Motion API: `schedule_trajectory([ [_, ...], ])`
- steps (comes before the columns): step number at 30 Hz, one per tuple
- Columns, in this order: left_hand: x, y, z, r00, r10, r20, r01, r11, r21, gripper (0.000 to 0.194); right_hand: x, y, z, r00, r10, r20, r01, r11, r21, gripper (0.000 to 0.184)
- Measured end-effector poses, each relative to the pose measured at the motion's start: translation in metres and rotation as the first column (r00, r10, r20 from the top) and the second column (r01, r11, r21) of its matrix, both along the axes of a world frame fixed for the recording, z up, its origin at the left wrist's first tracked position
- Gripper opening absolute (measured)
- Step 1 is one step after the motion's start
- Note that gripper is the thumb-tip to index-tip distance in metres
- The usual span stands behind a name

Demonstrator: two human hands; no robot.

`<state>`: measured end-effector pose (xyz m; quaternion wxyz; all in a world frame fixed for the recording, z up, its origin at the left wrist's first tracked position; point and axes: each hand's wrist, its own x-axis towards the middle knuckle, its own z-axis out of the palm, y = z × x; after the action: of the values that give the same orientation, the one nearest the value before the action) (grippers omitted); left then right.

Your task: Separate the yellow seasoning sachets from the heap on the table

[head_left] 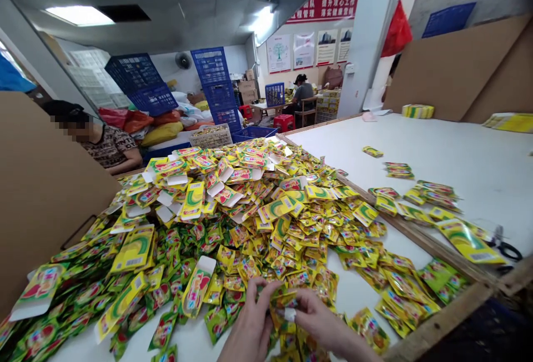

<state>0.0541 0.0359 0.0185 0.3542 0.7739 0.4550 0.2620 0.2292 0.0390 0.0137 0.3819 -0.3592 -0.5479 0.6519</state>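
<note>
A big heap of small yellow, green and red sachets (pixel 250 223) and flat yellow cartons covers the white table (pixel 458 151). At the bottom centre my left hand (pixel 250 326) and my right hand (pixel 322 323) meet over the near edge of the heap. Both have their fingers pinched round a sachet with a white end (pixel 287 309) held between them. Loose sachets lie under and all round both hands. A folded carton with a white flap (pixel 196 287) lies just left of my left hand.
A brown cardboard sheet (pixel 41 195) stands at the left, with a seated person (pixel 104 142) behind it. A wooden rail (pixel 416 231) crosses the table at the right, with scissors (pixel 506 248) near the right edge. Blue crates (pixel 216 84) are stacked behind; another person (pixel 302 95) sits far back.
</note>
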Motion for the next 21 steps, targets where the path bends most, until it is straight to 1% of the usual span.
schedule_trajectory([
  [2, 0.008, 0.009, 0.01, 0.993, -0.029, -0.11, 0.027, 0.999, -0.021, 0.072, 0.011, -0.004, -0.005, 0.992, -0.129, -0.008, 0.129, 0.991, 0.028, 0.026],
  [3, 0.011, 0.016, 0.016, 0.985, -0.049, -0.167, 0.046, 0.999, -0.018, 0.075, 0.019, -0.005, -0.007, 0.982, -0.186, 0.028, 0.184, 0.981, 0.058, 0.027],
  [4, 0.014, 0.026, 0.023, 0.974, -0.066, -0.219, 0.07, 0.998, 0.01, 0.075, 0.028, -0.006, -0.01, 0.964, -0.248, 0.099, 0.239, 0.966, 0.096, 0.029],
  [6, 0.022, 0.054, 0.037, 0.952, -0.069, -0.299, 0.12, 0.981, 0.155, 0.065, 0.048, -0.006, -0.014, 0.882, -0.369, 0.293, 0.328, 0.927, 0.18, 0.034],
  [7, 0.027, 0.072, 0.043, 0.946, -0.056, -0.318, 0.142, 0.957, 0.253, 0.054, 0.056, -0.005, -0.017, 0.839, -0.398, 0.372, 0.34, 0.916, 0.215, 0.035],
  [8, 0.035, 0.091, 0.047, 0.946, -0.037, -0.321, 0.15, 0.93, 0.336, 0.043, 0.064, -0.004, -0.019, 0.81, -0.408, 0.42, 0.338, 0.912, 0.234, 0.037],
  [9, 0.043, 0.111, 0.051, 0.949, -0.03, -0.315, 0.153, 0.915, 0.373, 0.038, 0.071, -0.001, -0.021, 0.797, -0.408, 0.444, 0.328, 0.911, 0.248, 0.038],
  [10, 0.053, 0.131, 0.053, 0.952, -0.016, -0.306, 0.143, 0.906, 0.398, 0.038, 0.076, 0.001, -0.023, 0.786, -0.421, 0.453, 0.328, 0.904, 0.272, 0.038],
  [11, 0.062, 0.149, 0.053, 0.955, 0.01, -0.296, 0.121, 0.899, 0.42, 0.043, 0.08, 0.003, -0.025, 0.764, -0.458, 0.454, 0.344, 0.885, 0.314, 0.038],
  [12, 0.07, 0.165, 0.053, 0.958, 0.032, -0.285, 0.099, 0.896, 0.432, 0.049, 0.084, 0.005, -0.027, 0.727, -0.518, 0.452, 0.378, 0.85, 0.366, 0.038],
  [14, 0.082, 0.184, 0.053, 0.965, 0.054, -0.257, 0.069, 0.891, 0.448, 0.057, 0.091, 0.007, -0.03, 0.647, -0.635, 0.421, 0.471, 0.768, 0.435, 0.037],
  [15, 0.085, 0.187, 0.054, 0.97, 0.052, -0.236, 0.063, 0.889, 0.454, 0.058, 0.094, 0.006, -0.031, 0.645, -0.662, 0.382, 0.521, 0.746, 0.414, 0.035],
  [16, 0.085, 0.184, 0.055, 0.977, 0.04, -0.21, 0.063, 0.886, 0.459, 0.058, 0.095, 0.004, -0.031, 0.677, -0.663, 0.319, 0.569, 0.747, 0.344, 0.032],
  [17, 0.083, 0.176, 0.055, 0.984, 0.021, -0.176, 0.064, 0.884, 0.464, 0.058, 0.096, 0.002, -0.03, 0.727, -0.648, 0.226, 0.606, 0.761, 0.232, 0.027],
  [18, 0.08, 0.163, 0.054, 0.99, 0.003, -0.139, 0.063, 0.882, 0.468, 0.057, 0.095, -0.002, -0.028, 0.771, -0.628, 0.103, 0.621, 0.778, 0.096, 0.024],
  [19, 0.076, 0.147, 0.051, 0.995, -0.017, -0.099, 0.061, 0.882, 0.467, 0.057, 0.092, -0.005, -0.025, 0.793, -0.608, -0.037, 0.606, 0.794, -0.042, 0.024],
  [20, 0.072, 0.128, 0.046, 0.999, -0.03, -0.045, 0.047, 0.886, 0.461, 0.053, 0.088, -0.008, -0.021, 0.79, -0.587, -0.174, 0.565, 0.809, -0.162, 0.026],
  [21, 0.067, 0.107, 0.038, 1.0, -0.025, 0.011, 0.018, 0.89, 0.455, 0.049, 0.081, -0.01, -0.017, 0.772, -0.566, -0.288, 0.507, 0.823, -0.256, 0.029],
])
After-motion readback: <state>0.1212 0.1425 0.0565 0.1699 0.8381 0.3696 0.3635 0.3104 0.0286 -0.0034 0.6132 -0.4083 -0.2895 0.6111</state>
